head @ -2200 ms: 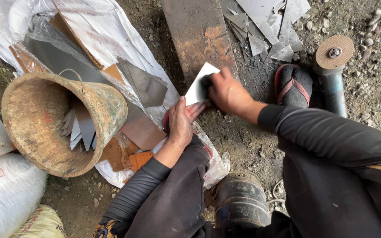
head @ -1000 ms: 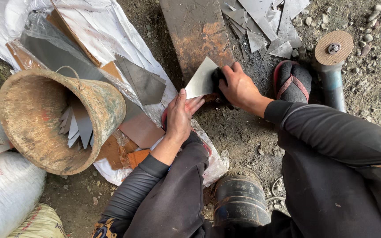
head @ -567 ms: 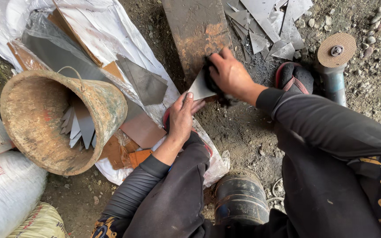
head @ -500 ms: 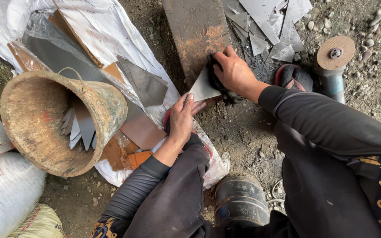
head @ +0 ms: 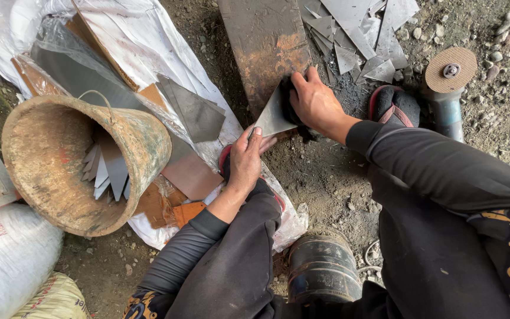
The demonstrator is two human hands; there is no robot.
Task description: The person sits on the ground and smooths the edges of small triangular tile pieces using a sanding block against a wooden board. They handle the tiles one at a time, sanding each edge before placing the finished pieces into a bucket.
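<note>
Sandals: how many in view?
2. One sandal right of the right hand by the grinder; the other sandal mostly hidden under the left hand. None elsewhere that I can see.

The right hand (head: pixel 317 106) covers most of a dark rag (head: pixel 289 105) and the upper right edge of the triangular metal piece (head: pixel 271 115), whose lower corner sits under the left hand (head: pixel 246 162) fingertips; grip on the rag can't be judged. Left of the left hand, the bucket (head: pixel 78 162) hides the lower ends of the metal strips (head: pixel 104 171) inside it, and plastic sheeting (head: pixel 149 47) veils the plates beneath. Beyond the right hand, the rusty slab (head: pixel 267 41) and scrap pile (head: pixel 361 29) run off the top edge; the grinder (head: pixel 447 88) body disappears behind the right sleeve.
</note>
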